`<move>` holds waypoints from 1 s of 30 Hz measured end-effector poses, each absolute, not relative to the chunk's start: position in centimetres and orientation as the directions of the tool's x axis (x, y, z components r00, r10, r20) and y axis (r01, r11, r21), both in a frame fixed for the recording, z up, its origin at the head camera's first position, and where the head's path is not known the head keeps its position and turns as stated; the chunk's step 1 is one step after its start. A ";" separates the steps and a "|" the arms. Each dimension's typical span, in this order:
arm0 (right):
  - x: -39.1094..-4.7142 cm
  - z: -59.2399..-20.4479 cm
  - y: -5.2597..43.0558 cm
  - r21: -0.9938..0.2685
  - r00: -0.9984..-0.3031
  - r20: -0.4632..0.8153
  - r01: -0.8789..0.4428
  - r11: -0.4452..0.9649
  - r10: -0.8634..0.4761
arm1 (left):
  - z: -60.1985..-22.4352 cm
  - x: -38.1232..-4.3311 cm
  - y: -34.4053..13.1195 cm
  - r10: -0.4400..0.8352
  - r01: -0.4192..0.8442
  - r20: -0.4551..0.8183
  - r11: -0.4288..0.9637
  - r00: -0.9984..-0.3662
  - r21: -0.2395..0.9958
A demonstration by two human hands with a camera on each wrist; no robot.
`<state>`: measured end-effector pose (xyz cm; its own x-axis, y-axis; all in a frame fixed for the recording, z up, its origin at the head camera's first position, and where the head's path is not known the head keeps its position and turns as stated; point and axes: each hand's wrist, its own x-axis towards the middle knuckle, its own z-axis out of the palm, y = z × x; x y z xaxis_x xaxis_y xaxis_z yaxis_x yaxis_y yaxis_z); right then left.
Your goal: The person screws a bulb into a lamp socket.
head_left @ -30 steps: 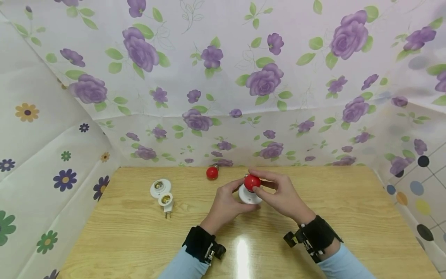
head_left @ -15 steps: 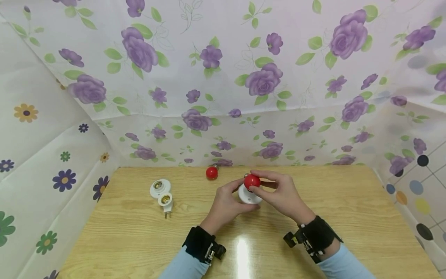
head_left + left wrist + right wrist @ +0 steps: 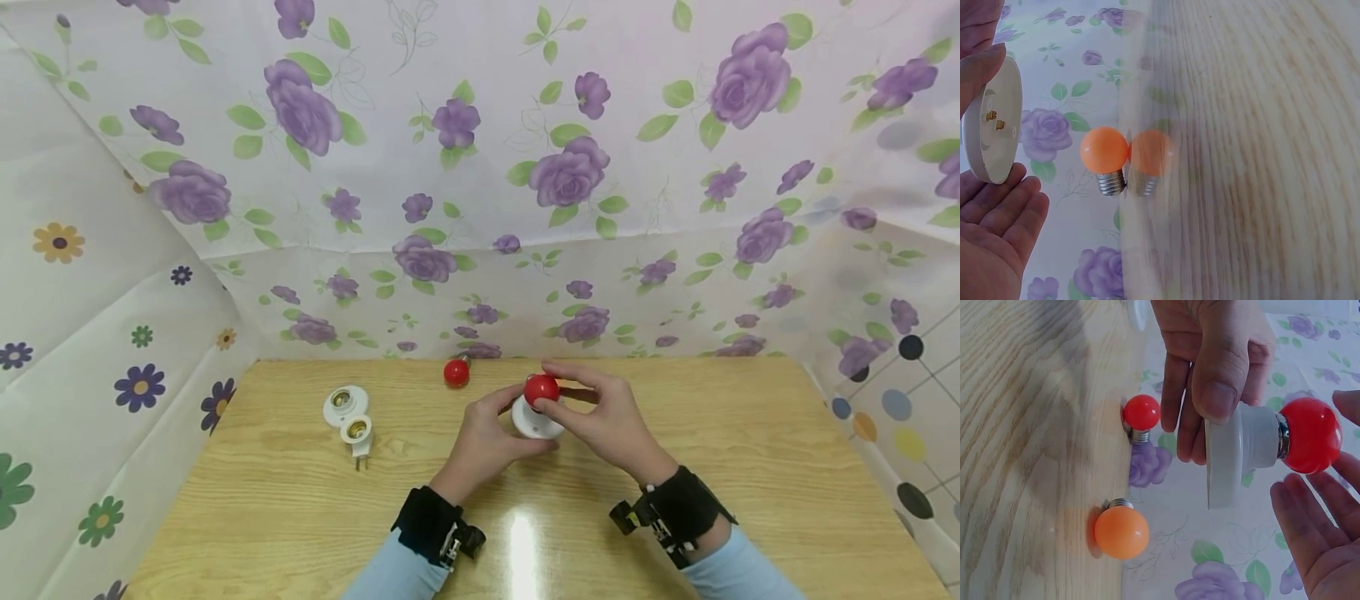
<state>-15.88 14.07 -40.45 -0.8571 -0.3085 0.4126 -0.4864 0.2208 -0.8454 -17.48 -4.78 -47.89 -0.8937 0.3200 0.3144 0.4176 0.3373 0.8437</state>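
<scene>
Over the middle of the wooden table [image 3: 712,500], I have the left hand [image 3: 487,429] gripping a white lamp holder [image 3: 536,421] by its round base, thumb on the near edge and fingers on the opposite edge. That grip looks chosen to steady the base while leaving its mouth free; in the left wrist view the back is uncovered too, with brass screws [image 3: 995,120] showing. My right hand [image 3: 611,417] pinches the red bulb [image 3: 1313,435] by its round glass, thumb on the near side and fingertips on the far side, probably because that gives the wrist room to turn. The bulb sits at the mouth of the holder, a sliver of its metal collar visible, so I judge it isn't fully seated; how far the thread has caught I cannot tell. A spare red bulb [image 3: 456,373] and an orange bulb [image 3: 1121,531] lie near the far edge, out of the hands' way, I'd say. Off to the left, a round white socket [image 3: 333,412] and a plug-in socket [image 3: 362,447] stand close together, mouths up, prongs toward me
</scene>
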 end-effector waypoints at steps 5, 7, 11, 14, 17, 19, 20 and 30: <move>-15.5 -39.2 14.2 -0.834 -0.841 0.440 -0.513 0.204 -0.315 | -47.8 -17.6 -4.8 0.324 0.432 0.328 0.336 -0.888 0.837; -15.6 -39.1 14.2 -0.838 -0.837 0.429 -0.509 0.196 -0.339 | -47.8 -17.6 -4.9 0.326 0.440 0.336 0.330 -0.884 0.835; -15.4 -38.8 14.1 -0.851 -0.840 0.383 -0.483 0.209 -0.384 | -47.7 -17.5 -4.9 0.332 0.456 0.353 0.318 -0.875 0.831; -15.3 -38.7 14.0 -0.856 -0.843 0.360 -0.469 0.219 -0.400 | -47.7 -17.5 -4.9 0.332 0.454 0.351 0.320 -0.876 0.831; -15.2 -38.9 13.9 -0.857 -0.845 0.357 -0.466 0.220 -0.397 | -47.7 -17.5 -4.8 0.327 0.445 0.341 0.332 -0.881 0.832; -15.4 -39.3 14.0 -0.855 -0.846 0.363 -0.469 0.222 -0.392 | -47.7 -17.5 -4.9 0.326 0.442 0.337 0.337 -0.883 0.831; -15.5 -39.6 14.0 -0.854 -0.846 0.367 -0.471 0.220 -0.388 | -47.7 -17.4 -4.9 0.326 0.441 0.336 0.340 -0.884 0.830; -16.9 -42.2 14.6 -0.864 -0.857 0.355 -0.453 0.219 -0.373 | -47.6 -17.4 -4.9 0.324 0.431 0.323 0.358 -0.889 0.828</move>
